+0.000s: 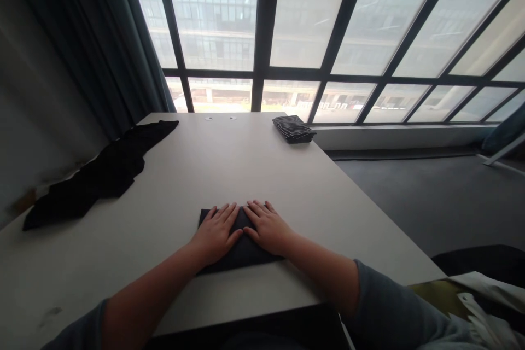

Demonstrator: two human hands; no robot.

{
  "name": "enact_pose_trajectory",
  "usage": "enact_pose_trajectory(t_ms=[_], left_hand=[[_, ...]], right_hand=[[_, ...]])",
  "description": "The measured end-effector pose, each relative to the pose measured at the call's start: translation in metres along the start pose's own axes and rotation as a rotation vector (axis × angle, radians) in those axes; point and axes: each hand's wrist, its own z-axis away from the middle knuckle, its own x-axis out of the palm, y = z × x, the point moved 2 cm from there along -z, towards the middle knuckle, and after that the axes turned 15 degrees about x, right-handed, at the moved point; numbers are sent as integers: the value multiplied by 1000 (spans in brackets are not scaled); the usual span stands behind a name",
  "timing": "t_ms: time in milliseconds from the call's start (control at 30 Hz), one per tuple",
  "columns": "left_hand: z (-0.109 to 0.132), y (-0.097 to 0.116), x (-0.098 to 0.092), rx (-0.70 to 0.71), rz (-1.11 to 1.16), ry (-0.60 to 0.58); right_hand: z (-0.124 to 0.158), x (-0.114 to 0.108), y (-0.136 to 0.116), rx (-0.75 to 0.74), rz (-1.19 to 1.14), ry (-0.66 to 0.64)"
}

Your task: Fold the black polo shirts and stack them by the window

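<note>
A dark folded cloth (241,256) lies flat on the white table (229,167), close to its near edge. My left hand (217,232) rests palm down on the cloth's left part, fingers stretched forward. On the right part lies my right hand (266,227), also flat with fingers extended. The two thumbs nearly meet over the middle of the cloth. Both hands are open and press on the fabric without gripping it. What kind of garment the cloth is, I cannot tell.
Spread along the table's left edge is a black garment (106,169). A striped folded cloth (293,129) sits at the far right corner. Windows stand beyond the table, with a dark curtain (94,38) at left. Bags or fabric (463,295) lie at the lower right.
</note>
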Motion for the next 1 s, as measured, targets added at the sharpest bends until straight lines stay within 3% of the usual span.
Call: enact_pose_trajectory(t_ms=[167, 367, 500, 633, 733, 867, 1000], left_hand=[[9, -12, 7, -47, -6, 9], [-7, -17, -18, -120, -28, -41], [-26, -17, -29, -158, 37, -108], [-27, -15, -35, -154, 180, -85], [-18, -16, -43, -186, 283, -62], [-9, -25, -51, -286, 426, -19], [-9, -41, -46, -383, 537, 56]], right_hand=[[-1, 8, 14, 55, -50, -18], [-11, 3, 29, 164, -52, 21], [-28, -11, 34, 50, -78, 45], [-45, -32, 46, -28, -211, -129], [-48, -40, 61, 35, -541, -329], [-47, -33, 71, 92, -1112, -523], [-57, -29, 67, 59, -1270, -650]])
